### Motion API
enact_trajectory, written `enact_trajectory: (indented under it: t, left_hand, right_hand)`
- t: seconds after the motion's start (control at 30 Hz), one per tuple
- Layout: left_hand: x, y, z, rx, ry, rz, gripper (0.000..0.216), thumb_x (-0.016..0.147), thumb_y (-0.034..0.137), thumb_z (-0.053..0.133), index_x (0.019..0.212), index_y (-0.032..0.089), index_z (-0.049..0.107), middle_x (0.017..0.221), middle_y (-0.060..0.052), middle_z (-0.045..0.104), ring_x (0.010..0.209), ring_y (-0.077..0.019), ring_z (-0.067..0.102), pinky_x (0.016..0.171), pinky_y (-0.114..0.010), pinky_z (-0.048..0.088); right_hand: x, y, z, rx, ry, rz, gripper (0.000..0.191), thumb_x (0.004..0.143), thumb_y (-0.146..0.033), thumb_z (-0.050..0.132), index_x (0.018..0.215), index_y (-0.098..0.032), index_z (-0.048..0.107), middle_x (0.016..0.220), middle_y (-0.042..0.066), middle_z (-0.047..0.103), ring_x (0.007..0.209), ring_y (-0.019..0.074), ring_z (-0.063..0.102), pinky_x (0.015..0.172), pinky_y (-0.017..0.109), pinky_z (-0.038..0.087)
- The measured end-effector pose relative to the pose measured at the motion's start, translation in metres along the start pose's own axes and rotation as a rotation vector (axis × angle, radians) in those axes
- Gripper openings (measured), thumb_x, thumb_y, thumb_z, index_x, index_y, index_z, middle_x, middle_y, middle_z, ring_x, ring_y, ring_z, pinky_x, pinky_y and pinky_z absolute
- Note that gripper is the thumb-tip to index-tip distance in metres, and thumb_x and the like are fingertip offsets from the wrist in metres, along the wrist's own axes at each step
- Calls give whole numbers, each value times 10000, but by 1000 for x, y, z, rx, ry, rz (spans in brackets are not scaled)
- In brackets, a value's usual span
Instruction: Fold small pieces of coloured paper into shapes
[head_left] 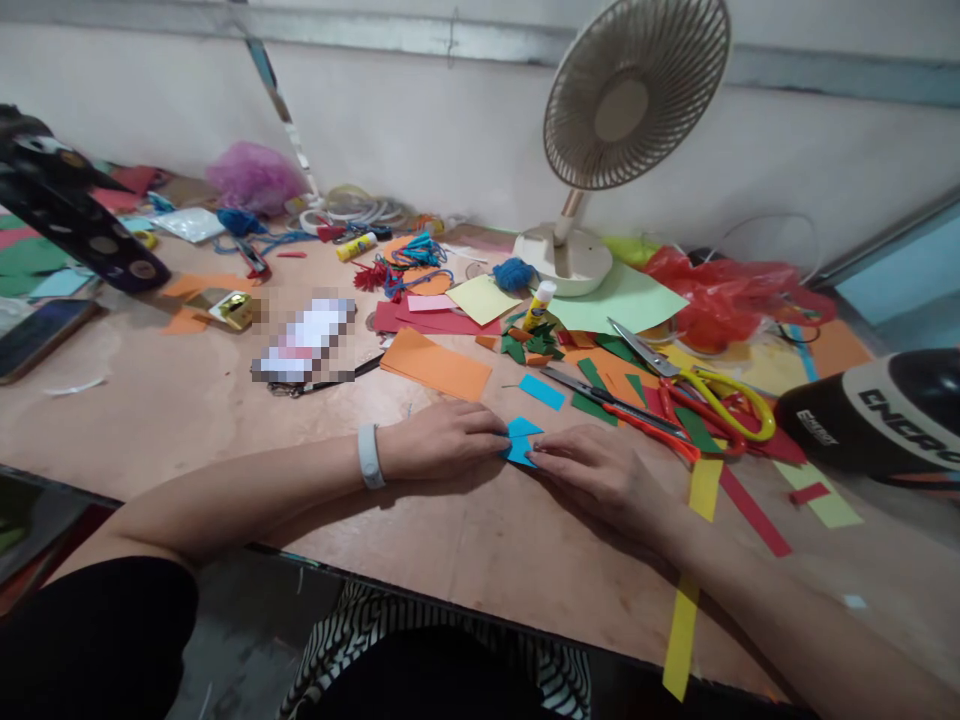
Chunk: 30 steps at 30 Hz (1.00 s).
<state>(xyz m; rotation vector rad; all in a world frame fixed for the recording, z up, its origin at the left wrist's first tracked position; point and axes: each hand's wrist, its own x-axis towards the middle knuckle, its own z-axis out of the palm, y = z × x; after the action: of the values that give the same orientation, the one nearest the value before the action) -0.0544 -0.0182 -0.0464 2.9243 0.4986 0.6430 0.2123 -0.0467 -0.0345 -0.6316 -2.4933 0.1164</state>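
A small folded piece of blue paper point(520, 450) lies near the front of the table, between my two hands. From the left, the fingertips of my left hand point(442, 440) pinch its edge. My right hand point(600, 470) has its thumb and fingers closed on the paper's right side. Slanted fold edges show on the blue piece; its ends are partly covered by my fingers. Just beyond it lies a flat blue paper strip point(541, 392), with a stack of orange paper point(435, 365) to its left.
Scissors with yellow handles point(727, 403), an orange cutter knife point(630, 412) and coloured scraps lie right of my hands. A yellow strip point(682, 635) hangs over the front edge. A glue stick point(538, 306) and fan point(637, 95) stand behind; a phone point(306, 340) lies left.
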Motion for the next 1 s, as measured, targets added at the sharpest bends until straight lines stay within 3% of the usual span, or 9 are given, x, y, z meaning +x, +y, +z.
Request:
enact_trajectory:
  t: [0.27, 0.4, 0.53, 0.63, 0.83, 1.0]
  left_hand:
    - [1, 11, -6, -58, -22, -7, 332, 1007, 362, 483, 1160, 107, 629, 1127, -149, 690, 1035, -241, 645, 906, -399, 545]
    - [1, 19, -8, -62, -141, -43, 520, 991, 540, 457, 1244, 107, 595, 1279, -172, 623, 1120, -301, 607, 967, -467, 510]
    - [2, 27, -6, -99, -170, -93, 641, 982, 628, 390, 1332, 116, 547, 1433, -178, 527, 1306, -339, 503, 1074, -487, 445]
    - [2, 29, -3, -131, -205, -111, 761, 958, 681, 389, 1457, 108, 427, 1519, -189, 439, 1433, -339, 383, 1167, -488, 359]
    - [-2, 30, 5, -136, -206, -99, 947, 938, 712, 400, 1589, 109, 68, 1552, -208, 377, 1462, -318, 350, 1205, -491, 310]
    - [-2, 36, 7, -93, -222, -98, 976, 927, 731, 393, 1592, 102, 56, 1558, -225, 353, 1479, -348, 299, 1213, -509, 286]
  right_hand:
    - [-4, 14, -3, 292, 39, 238, 158, 930, -180, 631, 1037, -226, 737, 1027, 78, 709, 950, 189, 672, 786, 340, 582]
    - [-3, 17, -5, 373, 7, 351, 146, 944, -254, 622, 973, -240, 765, 990, 62, 717, 919, 178, 679, 793, 318, 573]
    - [0, 16, -5, 376, 33, 459, 165, 942, -323, 625, 912, -234, 760, 949, 55, 720, 892, 184, 675, 784, 317, 556]
    - [1, 14, -3, 372, 65, 535, 179, 943, -339, 621, 885, -224, 744, 918, 55, 701, 861, 186, 659, 771, 330, 545]
    - [-1, 15, 0, 340, 100, 576, 172, 947, -329, 611, 878, -222, 727, 905, 58, 681, 873, 201, 637, 788, 359, 528]
    - [1, 16, 5, 299, 112, 572, 172, 944, -325, 613, 858, -213, 710, 897, 60, 671, 871, 207, 628, 791, 362, 516]
